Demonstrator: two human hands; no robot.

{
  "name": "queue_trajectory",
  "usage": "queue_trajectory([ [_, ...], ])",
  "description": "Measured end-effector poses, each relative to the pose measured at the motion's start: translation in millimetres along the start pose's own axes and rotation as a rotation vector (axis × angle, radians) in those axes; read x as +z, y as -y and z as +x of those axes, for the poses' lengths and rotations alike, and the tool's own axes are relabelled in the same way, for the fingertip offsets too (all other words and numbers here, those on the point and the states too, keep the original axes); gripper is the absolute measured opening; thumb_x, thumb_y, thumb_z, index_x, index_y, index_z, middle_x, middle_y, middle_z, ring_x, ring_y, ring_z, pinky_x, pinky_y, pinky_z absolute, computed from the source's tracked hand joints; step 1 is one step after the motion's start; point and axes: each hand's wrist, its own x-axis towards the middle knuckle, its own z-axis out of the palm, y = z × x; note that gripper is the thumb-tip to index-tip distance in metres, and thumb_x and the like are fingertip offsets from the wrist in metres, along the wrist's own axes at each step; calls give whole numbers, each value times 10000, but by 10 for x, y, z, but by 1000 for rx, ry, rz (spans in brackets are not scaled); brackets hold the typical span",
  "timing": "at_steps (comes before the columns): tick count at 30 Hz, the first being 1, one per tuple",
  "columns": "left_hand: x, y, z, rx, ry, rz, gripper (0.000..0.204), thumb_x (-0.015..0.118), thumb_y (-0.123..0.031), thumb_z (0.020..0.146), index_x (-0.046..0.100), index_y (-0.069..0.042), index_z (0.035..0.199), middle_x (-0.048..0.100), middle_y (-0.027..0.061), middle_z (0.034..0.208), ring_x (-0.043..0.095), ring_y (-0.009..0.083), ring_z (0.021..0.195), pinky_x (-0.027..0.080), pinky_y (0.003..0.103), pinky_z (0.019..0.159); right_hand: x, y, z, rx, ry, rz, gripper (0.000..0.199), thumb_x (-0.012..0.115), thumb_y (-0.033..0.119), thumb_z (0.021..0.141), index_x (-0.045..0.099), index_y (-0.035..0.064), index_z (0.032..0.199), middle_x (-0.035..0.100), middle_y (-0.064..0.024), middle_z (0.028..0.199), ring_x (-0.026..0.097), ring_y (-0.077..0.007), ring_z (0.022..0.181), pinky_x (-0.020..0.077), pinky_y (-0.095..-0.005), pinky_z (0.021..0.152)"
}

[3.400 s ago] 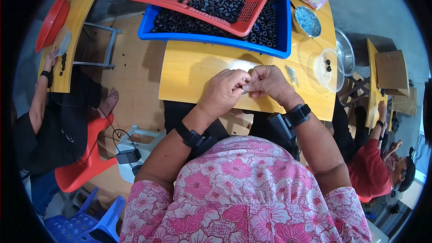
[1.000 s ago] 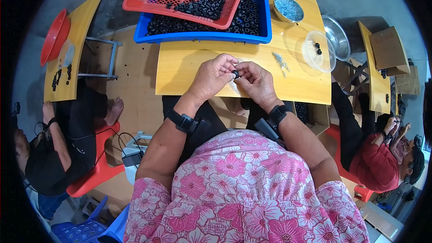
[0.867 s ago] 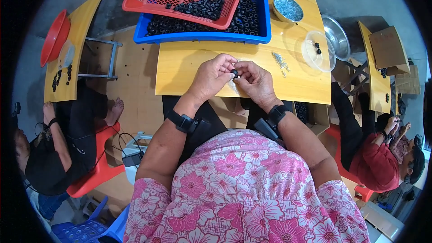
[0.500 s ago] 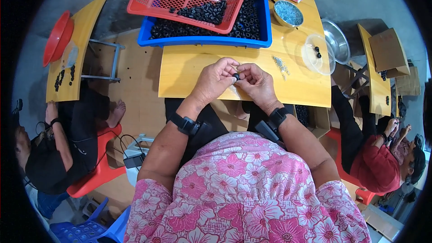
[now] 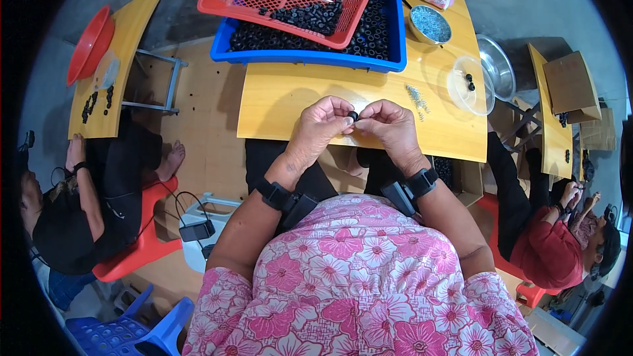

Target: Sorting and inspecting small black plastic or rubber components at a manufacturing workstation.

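The black ring (image 5: 354, 116) is held above the near part of the yellow table (image 5: 452, 135), pinched between thumb and forefinger of the left hand (image 5: 320, 122). By the right hand (image 5: 392, 125), thumb and forefinger are brought together at about 3 o'clock of the ring; whether it is touched, or something tiny is gripped there, cannot be told. No ring could be made out between the hands 3.4 s ago, whereas now it is plainly exposed; since 0.5 s ago, the curled right forefinger has been lowered beside it. From this, the work on this 1 piece is judged to be under way, as it has not been set down. At 11 o'clock from the hands, a blue bin (image 5: 316, 59) of black rings is partly covered by a red basket (image 5: 360, 6). Between 2 and 3 o'clock, small clear pieces (image 5: 416, 99) are spread, with 2 black pieces (image 5: 470, 82) seen farther out on a clear round dish (image 5: 461, 99); these are left as they were. At 1 o'clock, a metal bowl (image 5: 418, 35) is seen.
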Motion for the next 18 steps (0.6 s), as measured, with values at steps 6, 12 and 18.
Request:
queue_trajectory([
  [6,-42,31,3,10,31,-31,159,592,-10,880,566,-34,1035,573,18,911,569,92,818,485,229,772,30,10,-27,29,-33,41,77,659,-15,830,617,2,893,661,-49,799,626,-104,683,512,-215,640],
  [12,-55,39,28,8,38,-6,154,596,-10,879,567,-26,1030,594,30,923,580,95,816,492,230,760,47,-34,-37,55,-53,139,40,624,-6,862,615,8,899,662,-66,798,634,-121,697,520,-228,632],
  [18,-32,22,20,-15,15,0,147,597,-13,881,561,-17,1024,602,33,917,590,95,816,501,231,762,28,-72,-43,107,-86,211,49,622,-1,865,623,4,914,665,-66,818,632,-127,707,526,-240,659],
])
